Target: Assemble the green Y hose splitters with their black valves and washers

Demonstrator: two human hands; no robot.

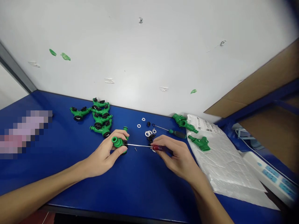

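Note:
My left hand [106, 155] is wrapped round a green plastic connector [118, 142] with a black part on its right side. A screwdriver [140, 145] lies level between my hands, its tip at that black part. My right hand [176, 155] grips its dark red handle. A small screw [135, 149] lies on the blue table just below the shaft. Beyond my right hand are several white rings [148, 133] and a small black part [149, 123]. A second screwdriver [177, 134] with a green and black handle rests behind that hand.
Several green connectors with black valves [102, 119] stand at the back left of the blue table [116, 193]. More green connectors [202, 143] lie on and beside a white plastic package [224, 161] at the right. A power strip [268, 174] sits farther right. A white wall rises behind.

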